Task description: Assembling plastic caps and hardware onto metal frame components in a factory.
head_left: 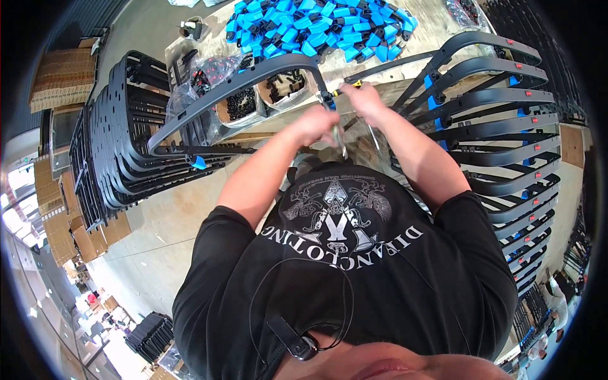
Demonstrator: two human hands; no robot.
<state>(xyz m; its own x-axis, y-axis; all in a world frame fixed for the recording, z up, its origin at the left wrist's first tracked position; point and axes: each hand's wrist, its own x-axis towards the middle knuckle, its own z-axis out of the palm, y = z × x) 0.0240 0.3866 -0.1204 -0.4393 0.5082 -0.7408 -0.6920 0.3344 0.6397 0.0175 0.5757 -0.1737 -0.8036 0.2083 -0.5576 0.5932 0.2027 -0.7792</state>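
A curved black metal frame [244,77] lies across the bench in front of me, and one end comes down between my hands. A small blue part [327,98] shows at that end. My left hand [318,125] is closed just below it, around a metal hand tool [342,147] whose shiny tip points toward me; the exact kind is unclear. My right hand [366,102] is closed on a tool with a yellow-and-black handle [354,84], touching the same frame end. A thin metal rod [373,137] sticks out below the right hand; its upper part is hidden.
A heap of blue plastic parts [316,28] covers the back of the wooden bench [430,25]. Boxes of small black parts [240,105] stand left of my hands. Stacked black frames rise on the left [114,133] and right [500,133]. Cardboard stacks [60,76] stand far left.
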